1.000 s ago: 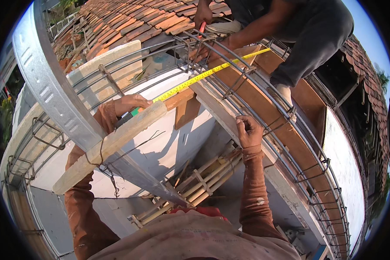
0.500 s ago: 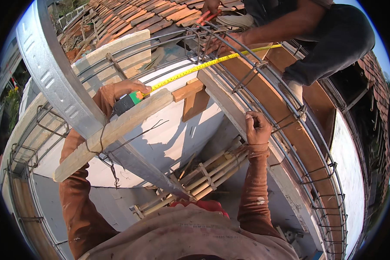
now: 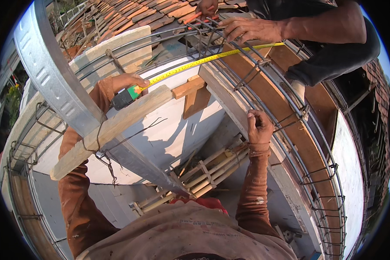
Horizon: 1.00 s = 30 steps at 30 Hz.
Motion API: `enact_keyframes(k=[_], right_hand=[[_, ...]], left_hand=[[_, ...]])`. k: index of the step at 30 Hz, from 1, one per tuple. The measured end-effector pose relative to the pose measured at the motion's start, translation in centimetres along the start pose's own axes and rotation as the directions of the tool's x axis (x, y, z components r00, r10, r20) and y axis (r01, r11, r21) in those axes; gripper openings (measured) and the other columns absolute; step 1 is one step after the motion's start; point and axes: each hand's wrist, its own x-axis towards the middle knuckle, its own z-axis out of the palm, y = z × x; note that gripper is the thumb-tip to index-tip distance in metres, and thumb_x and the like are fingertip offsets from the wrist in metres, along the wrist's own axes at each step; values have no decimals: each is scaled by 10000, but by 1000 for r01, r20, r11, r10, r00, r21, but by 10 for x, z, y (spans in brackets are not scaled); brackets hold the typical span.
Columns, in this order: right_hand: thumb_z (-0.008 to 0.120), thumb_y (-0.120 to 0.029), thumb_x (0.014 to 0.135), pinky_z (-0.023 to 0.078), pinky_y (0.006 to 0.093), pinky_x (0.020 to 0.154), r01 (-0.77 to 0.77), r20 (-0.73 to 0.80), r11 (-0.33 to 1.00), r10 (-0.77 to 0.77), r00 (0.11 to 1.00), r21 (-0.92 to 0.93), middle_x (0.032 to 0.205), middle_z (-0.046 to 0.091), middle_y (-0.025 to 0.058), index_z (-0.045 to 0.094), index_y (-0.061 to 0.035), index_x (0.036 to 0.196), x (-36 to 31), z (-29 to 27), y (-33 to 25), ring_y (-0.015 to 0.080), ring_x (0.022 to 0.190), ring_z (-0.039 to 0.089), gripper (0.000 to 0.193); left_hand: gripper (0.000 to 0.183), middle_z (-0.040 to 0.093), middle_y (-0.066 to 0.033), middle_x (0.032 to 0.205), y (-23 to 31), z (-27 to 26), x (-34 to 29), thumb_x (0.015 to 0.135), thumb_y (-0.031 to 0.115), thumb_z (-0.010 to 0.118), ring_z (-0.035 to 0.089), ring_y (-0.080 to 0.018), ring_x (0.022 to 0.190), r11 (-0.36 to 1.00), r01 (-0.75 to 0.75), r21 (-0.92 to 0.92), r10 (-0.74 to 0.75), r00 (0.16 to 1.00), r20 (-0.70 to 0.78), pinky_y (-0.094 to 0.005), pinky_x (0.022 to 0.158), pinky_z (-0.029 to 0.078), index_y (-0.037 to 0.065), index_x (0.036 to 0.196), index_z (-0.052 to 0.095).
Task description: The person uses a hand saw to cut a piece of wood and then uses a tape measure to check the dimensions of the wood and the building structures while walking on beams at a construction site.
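Tiled roof [image 3: 134, 15] | one tape measure [image 3: 123, 99] | left grip [image 3: 129, 81] clasping it | right grip [image 3: 260, 126] curled, contents unclear

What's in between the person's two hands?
Between the left hand and right hand, the head view shows the pale board's end, a small wooden block, a brown panel and the long plank.

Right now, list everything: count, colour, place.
Tape measure: one, green and black, left
Tape blade: one, yellow, upper centre
Metal channel: one, silver, left
Wooden batten: one, pale, centre-left
Steel bars: several, grey, left and right
Boards: several, brown, right
Roof tiles: many, orange, top
Poles: several, tan, lower centre
Co-worker: one, dark-clothed, upper right
Tool: one, red, top centre
Sleeves: two, brown, both sides
Left grip: one, bare, on tape measure
Right grip: one, bare, by plank
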Motion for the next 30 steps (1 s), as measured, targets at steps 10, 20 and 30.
enact_keyframes(k=[10,20,30], right_hand=[[611,-108,769,408,227,496,-122,46,992,120,992,29,573,542,48,632,-47,801,-3,-4,-10,85,504,499,72],[621,-112,773,376,205,498,-113,-15,992,114,993,63,576,532,7,634,-30,804,0,-1,-3,53,518,445,88],[618,-100,765,417,224,505,-80,-2,993,81,997,86,595,560,47,632,-43,805,-3,-3,-7,86,518,511,71]], left_hand=[[464,582,-163,581,13,18,-13,818,427,500,564,-205,423,996,-87,33,90,989,-116,-290,362,438,-22,756,599],[404,592,-126,608,35,20,-16,799,401,521,555,-176,455,965,-139,223,155,986,-58,-272,417,444,9,749,602],[203,617,-181,824,8,0,-6,849,147,488,601,-303,771,826,-116,552,178,982,-60,-352,690,484,-4,921,602]])
